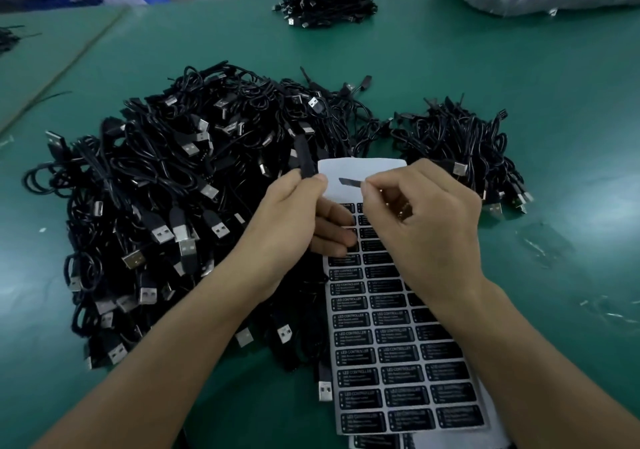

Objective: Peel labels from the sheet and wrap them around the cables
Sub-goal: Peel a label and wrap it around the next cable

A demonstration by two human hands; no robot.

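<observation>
The small black paper label (349, 181) was pinched at its right end by the right hand (426, 220), its long axis running level toward the thin black cable (306, 161). The left hand (294, 220) pinched that cable nearly upright, just left of the label's free end. Both were above the white label sheet (377, 171).

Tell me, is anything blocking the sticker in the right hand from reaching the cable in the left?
Nothing visible. The label pinched by the right hand faces the cable in the left hand across an open gap, above the sheet.
</observation>
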